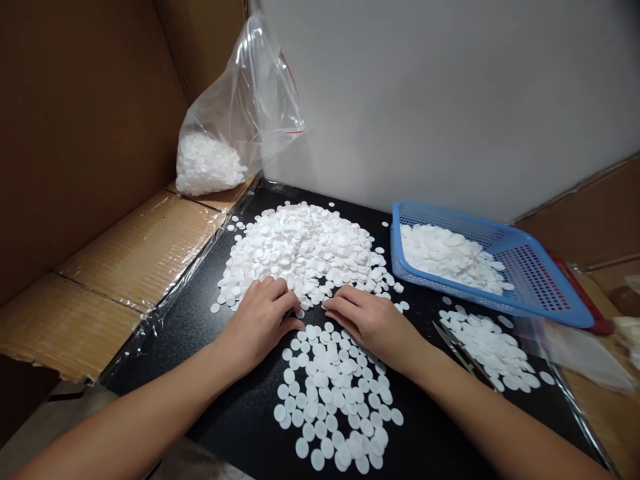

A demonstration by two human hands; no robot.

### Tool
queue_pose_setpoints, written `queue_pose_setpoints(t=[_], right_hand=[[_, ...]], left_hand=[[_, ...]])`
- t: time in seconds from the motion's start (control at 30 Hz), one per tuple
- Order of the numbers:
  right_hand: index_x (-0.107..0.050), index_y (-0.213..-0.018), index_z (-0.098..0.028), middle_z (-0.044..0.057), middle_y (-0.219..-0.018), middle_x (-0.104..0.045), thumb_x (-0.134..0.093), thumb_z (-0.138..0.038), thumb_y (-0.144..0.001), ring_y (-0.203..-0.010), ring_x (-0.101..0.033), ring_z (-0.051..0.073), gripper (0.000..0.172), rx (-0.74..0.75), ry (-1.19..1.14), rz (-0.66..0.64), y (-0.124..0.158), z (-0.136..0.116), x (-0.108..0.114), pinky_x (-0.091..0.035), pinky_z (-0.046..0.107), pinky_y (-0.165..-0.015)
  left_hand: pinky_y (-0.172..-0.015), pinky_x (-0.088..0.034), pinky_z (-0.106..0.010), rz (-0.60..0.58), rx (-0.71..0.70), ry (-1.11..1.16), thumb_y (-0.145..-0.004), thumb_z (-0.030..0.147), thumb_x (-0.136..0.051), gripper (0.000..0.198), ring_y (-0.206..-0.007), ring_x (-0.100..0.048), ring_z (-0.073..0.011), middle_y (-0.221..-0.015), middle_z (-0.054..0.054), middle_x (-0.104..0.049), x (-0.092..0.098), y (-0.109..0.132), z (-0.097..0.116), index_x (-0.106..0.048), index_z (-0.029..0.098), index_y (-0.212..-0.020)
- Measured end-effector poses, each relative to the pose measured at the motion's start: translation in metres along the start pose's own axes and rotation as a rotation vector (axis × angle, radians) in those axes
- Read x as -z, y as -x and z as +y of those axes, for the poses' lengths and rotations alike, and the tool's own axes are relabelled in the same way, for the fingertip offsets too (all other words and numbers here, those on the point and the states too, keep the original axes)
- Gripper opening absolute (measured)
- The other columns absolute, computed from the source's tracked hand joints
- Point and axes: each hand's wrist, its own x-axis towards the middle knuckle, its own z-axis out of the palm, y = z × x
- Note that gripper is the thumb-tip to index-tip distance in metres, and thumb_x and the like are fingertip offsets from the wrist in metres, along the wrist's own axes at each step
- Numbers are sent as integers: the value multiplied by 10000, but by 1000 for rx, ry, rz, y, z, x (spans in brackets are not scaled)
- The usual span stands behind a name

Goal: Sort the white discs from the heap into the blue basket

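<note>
A large heap of small, thin white discs [300, 240] lies on the black tabletop. My left hand [265, 310] rests at the heap's near left edge, fingers bent, with a gap between thumb and index finger and a disc by the fingertips. Across from it, my right hand [373, 320] has its fingers drawn together at the heap's near edge, a bit of white disc showing at the tips; the thumb is mostly hidden. Between my forearms, nearer to me, a looser spread of white discs [325, 380] covers the table, many overlapping.
On the right, a blue plastic basket [535, 267] holds more discs. Scissors [463, 350] lie beside a smaller disc pile [493, 347]. A clear bag [250, 87] with white pieces stands on the cardboard [135, 247] at left. A grey wall [450, 100] rises behind.
</note>
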Motion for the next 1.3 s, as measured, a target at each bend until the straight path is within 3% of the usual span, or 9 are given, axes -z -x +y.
queue_pose_setpoints(t=[0.13,0.3,0.43,0.67,0.8,1.07,1.23,1.3], right_hand=[[-657,-889,-167,92,-843,-663,-444,-169,-980,-768,-618,196,233,-7,15,47,-3,0,0,-487,296,-657],[-692,-808,-205,34,-813,-690,-598,-238,-894,-694,-631,170,131,-362,-390,5,-5,-6,12,-502,289,-617],[-720,-791,-217,24,-839,-726,-615,-247,-853,-764,-664,185,126,-480,-482,-24,-5,-6,17,-512,310,-687],[-644,-938,-202,-9,-715,-639,-598,-239,-827,-617,-586,144,126,-538,-532,-113,-6,-1,25,-461,261,-553],[-614,-894,-204,-15,-689,-629,-621,-247,-831,-585,-578,141,76,-579,-470,-211,-2,4,33,-422,250,-513],[-653,-827,-208,12,-778,-646,-614,-246,-876,-679,-583,159,73,-466,-320,-58,-8,3,21,-435,280,-607],[-676,-786,-215,12,-802,-665,-617,-226,-881,-639,-569,140,113,-393,-433,-203,-7,-4,23,-415,249,-544],[-663,-788,-211,4,-767,-657,-613,-230,-892,-632,-572,139,116,-392,-426,-188,-7,-4,22,-421,247,-547]], left_hand=[[-711,-340,-326,-13,-32,-60,-925,217,-617,84,-816,-491,-200,-858,-25,-578,0,0,2,-589,181,-855],[-709,-315,-336,21,-87,-83,-967,173,-514,168,-793,-471,-200,-838,-34,-565,3,0,7,-561,176,-806],[-704,-337,-323,-31,-30,100,-928,178,-570,94,-791,-491,-182,-837,-15,-575,2,-2,12,-581,185,-835],[-707,-331,-331,-42,15,58,-932,163,-568,88,-823,-497,-197,-842,-19,-585,-4,-7,12,-585,189,-849],[-718,-336,-327,-37,46,76,-946,132,-545,98,-829,-506,-191,-858,-18,-579,-2,-6,10,-599,190,-888],[-722,-322,-332,-15,95,90,-968,121,-502,161,-825,-501,-189,-842,-16,-587,1,-5,7,-610,199,-878],[-742,-319,-339,-72,49,100,-957,127,-538,144,-848,-508,-196,-856,-20,-590,1,-3,10,-651,198,-903],[-738,-315,-335,-116,3,121,-961,120,-525,168,-839,-502,-191,-843,-17,-582,2,-2,12,-659,201,-899]])
